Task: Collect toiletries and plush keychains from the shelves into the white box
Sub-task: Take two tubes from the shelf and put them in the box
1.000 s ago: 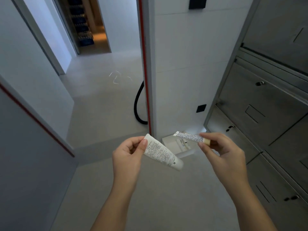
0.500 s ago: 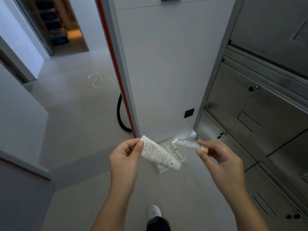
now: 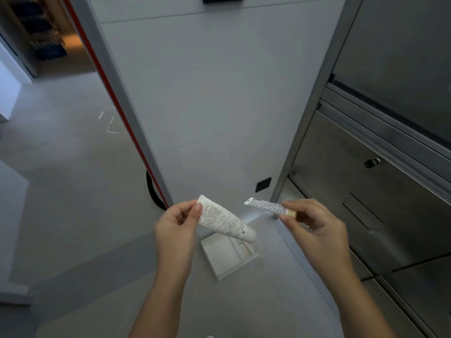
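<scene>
Now nearly over the white box, a person carries two toiletries. The left hand pinches the upper end of a large white tube between thumb and curled fingers, and the right hand pinches a slim tube by its capped end. A second ago the box lay well ahead of the fingertips; it now sits on the floor just below them, beside steel drawers. Dropping both tubes in looks imminent.

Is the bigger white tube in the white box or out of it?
Out. The left hand grips the bigger white tube by its upper end, in the air, with the white box on the floor below it.
</scene>
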Demonstrator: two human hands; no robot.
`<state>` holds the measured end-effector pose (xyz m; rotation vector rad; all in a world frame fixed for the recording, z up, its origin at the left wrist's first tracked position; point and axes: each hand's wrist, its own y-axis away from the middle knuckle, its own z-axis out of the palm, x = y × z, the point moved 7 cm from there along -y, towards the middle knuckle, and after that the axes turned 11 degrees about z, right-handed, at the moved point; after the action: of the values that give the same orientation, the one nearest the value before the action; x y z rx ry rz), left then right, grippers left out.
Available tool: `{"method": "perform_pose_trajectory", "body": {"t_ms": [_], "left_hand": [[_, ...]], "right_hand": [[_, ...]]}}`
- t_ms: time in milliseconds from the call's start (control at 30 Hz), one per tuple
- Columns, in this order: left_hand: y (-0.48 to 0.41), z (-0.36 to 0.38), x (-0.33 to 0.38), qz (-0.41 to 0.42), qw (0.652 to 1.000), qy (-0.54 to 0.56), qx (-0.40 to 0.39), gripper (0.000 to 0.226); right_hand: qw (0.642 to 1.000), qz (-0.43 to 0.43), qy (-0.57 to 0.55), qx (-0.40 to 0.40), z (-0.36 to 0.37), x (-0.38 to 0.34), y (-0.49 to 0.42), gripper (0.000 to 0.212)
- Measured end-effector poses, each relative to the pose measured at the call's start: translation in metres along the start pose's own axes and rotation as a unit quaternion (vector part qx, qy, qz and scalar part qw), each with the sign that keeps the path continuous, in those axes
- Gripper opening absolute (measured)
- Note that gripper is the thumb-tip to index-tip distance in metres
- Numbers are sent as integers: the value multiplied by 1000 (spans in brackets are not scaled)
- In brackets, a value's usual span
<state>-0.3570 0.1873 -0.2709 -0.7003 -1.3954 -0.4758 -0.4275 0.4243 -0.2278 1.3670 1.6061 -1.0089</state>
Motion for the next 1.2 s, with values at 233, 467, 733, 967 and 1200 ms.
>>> {"method": "perform_pose_trajectory", "body": {"t_ms": [233,467,733,967,1200], "left_hand": [[-5,41,-39,-33,996,-20,80,18],[10,91,-93,-75,981,-55,168,15],[12,101,-206,-147,966,-90,191,15],[4,89,-356,-192,953,-123,201,24],[-1,81,-515,-223,949,-151,164,30]], "right_hand": [[997,22,-10,-67,-5,46,-74,20],[982,-24,40,-181,-7,115,-147,22],[971,-22,79,-226,41,226,-185,27],[967,48,98,-232,118,377,-198,29],[964,79,131,-219,203,525,-200,27]]}}
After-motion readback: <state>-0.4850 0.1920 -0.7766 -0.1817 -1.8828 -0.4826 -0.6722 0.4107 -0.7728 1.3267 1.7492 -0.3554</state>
